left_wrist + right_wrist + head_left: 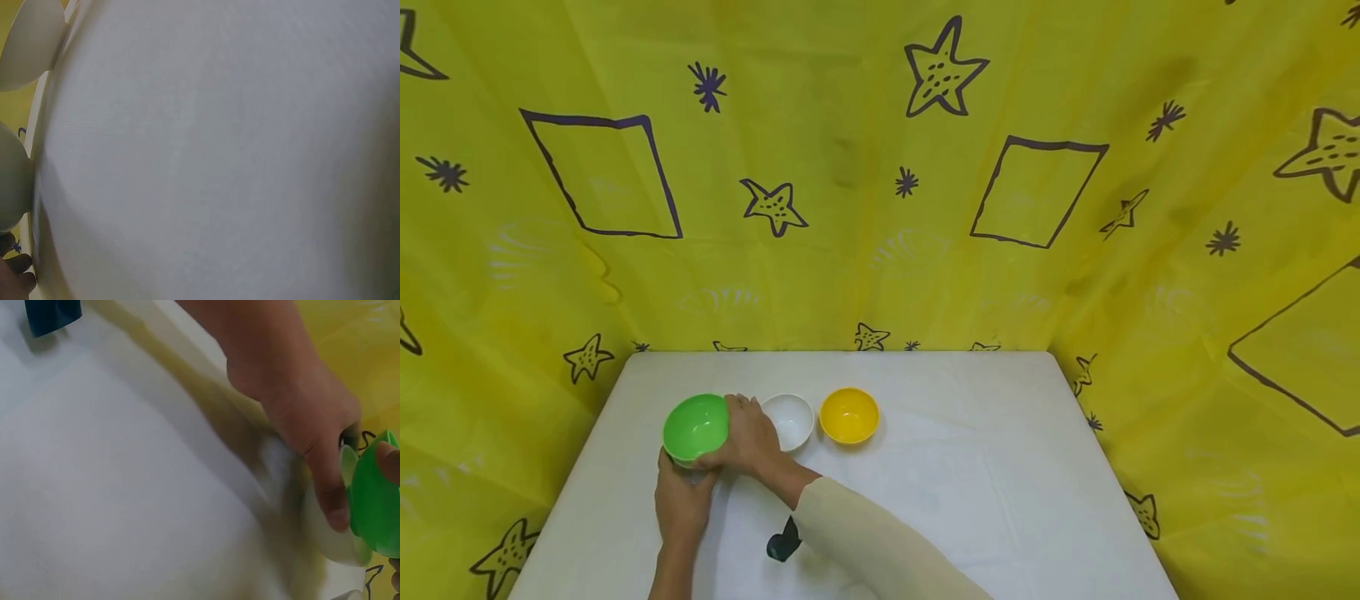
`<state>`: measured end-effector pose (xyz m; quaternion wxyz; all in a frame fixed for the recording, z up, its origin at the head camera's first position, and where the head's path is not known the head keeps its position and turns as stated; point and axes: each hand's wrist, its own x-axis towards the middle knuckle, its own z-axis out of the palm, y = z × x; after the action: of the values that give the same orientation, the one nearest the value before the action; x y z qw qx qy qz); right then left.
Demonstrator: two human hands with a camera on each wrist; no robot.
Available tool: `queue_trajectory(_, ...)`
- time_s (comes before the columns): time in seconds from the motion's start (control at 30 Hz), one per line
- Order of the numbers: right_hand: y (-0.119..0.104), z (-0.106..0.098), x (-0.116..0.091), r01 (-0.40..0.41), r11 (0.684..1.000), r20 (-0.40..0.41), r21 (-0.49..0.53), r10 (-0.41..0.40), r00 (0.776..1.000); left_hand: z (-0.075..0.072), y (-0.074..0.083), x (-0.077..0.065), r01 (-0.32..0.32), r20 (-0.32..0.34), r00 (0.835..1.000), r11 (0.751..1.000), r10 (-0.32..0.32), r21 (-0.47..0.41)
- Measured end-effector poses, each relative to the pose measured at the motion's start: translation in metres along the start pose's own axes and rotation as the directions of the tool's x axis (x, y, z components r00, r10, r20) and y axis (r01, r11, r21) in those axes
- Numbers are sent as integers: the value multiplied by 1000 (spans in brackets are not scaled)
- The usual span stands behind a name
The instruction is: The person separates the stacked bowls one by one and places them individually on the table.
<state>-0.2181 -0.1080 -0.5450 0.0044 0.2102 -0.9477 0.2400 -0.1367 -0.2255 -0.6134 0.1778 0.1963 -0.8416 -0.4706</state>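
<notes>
My right hand [748, 437] grips the right rim of a green bowl [688, 429], fingers over the far edge and thumb at the near side. Below that bowl is my left hand [683, 496]. In the right wrist view the left hand [300, 419] holds a pale bowl [325, 534], thumb along its side, and the green bowl [375, 500] sits against it. The green bowl mostly hides the pale one in the head view. Just right of my right hand stands a white bowl [792, 421], partly covered by it.
A yellow bowl [849, 415] stands to the right of the white one. Part of a dark green object [782, 543] shows beside my right sleeve [880, 542]. All this is on a white-covered table [985, 483], with yellow patterned curtains [850, 167] around it.
</notes>
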Motion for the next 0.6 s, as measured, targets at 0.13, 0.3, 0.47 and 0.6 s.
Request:
queue_trajectory(0.13, 2, -15, -3, -8, 997, -18, 81, 9, 1000, 1, 2, 1, -17, -6, 1000, 1000, 16, -12)
queue_trajectory(0.3, 9, -31, -9, 24, 982, -53, 185, -14, 998, 1, 3, 2, -21, -4, 1000, 1000, 21, -6)
queue_trajectory(0.47, 21, -42, -19, 32, 972, -84, 232, -13, 996, 1, 1, 0, 5, 0, 1000, 1000, -5, 21)
queue_trajectory(0.6, 31, -55, -30, 0, 964, -96, 266, 27, 995, 1, 2, 1, 9, 5, 1000, 1000, -9, 28)
